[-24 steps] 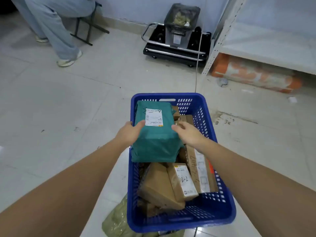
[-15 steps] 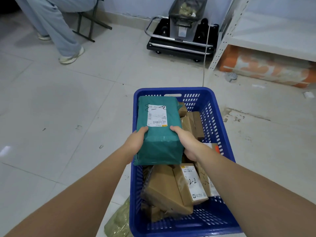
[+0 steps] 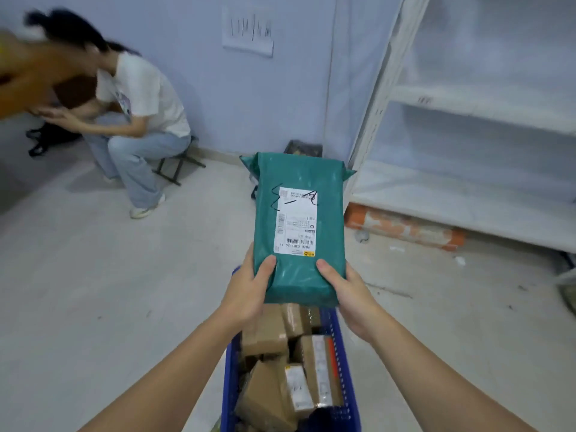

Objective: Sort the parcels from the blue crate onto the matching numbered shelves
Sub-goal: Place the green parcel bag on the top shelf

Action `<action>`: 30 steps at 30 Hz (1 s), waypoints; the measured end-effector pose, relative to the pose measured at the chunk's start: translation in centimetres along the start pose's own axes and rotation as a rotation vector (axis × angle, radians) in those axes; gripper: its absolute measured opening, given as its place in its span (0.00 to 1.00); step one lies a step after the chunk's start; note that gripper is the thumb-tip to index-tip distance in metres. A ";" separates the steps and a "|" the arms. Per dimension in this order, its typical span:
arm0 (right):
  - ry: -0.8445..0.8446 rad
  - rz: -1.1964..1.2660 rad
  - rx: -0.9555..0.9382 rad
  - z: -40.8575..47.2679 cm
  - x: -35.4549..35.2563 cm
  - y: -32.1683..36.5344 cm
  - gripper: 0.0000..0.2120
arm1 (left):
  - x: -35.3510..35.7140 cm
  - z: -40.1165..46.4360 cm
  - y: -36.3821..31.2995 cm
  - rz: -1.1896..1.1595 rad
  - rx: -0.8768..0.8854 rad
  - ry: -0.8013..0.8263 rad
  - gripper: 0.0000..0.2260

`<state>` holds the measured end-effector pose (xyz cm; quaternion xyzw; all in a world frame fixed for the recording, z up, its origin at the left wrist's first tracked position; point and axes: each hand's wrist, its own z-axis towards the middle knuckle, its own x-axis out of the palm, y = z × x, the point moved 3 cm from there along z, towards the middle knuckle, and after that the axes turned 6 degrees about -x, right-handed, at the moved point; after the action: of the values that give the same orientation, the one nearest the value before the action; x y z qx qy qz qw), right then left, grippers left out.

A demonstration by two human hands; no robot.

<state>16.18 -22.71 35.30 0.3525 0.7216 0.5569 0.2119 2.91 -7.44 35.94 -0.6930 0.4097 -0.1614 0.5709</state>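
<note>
A green plastic-wrapped parcel with a white label and black handwritten marks is held up in front of me, above the blue crate. My left hand grips its lower left corner, thumb on the front. My right hand grips its lower right corner the same way. Several brown cardboard parcels lie in the crate below. White metal shelves stand at the right, with a small label on one shelf edge.
A person sits on a folding stool at the back left, by the blue wall. An orange-and-white roll lies under the lowest shelf. A dark object shows behind the parcel's top. A paper sheet hangs on the wall.
Both hands have lifted the green parcel up out of the crate and raised it upright. The view has tilted up, showing the wall, the seated person and more shelves.
</note>
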 end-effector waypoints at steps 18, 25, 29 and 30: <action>-0.021 0.084 -0.636 -22.4 -3.6 40.9 0.22 | -4.1 -19.9 -41.3 0.077 0.594 -0.019 0.21; -0.025 0.006 -0.716 -26.3 -5.9 43.9 0.22 | -6.7 -23.2 -52.6 -0.097 0.633 0.096 0.43; -0.017 -0.100 -0.761 -27.9 -6.9 45.5 0.23 | -9.8 -24.4 -59.1 -0.188 0.574 0.090 0.56; -0.015 -0.123 -0.773 -28.3 -6.9 46.0 0.23 | -10.5 -24.6 -60.1 -0.213 0.568 0.078 0.56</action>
<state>13.56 -40.35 86.70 0.2067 0.4769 0.7714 0.3672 2.50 -15.07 101.26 -0.5381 0.2949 -0.3551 0.7053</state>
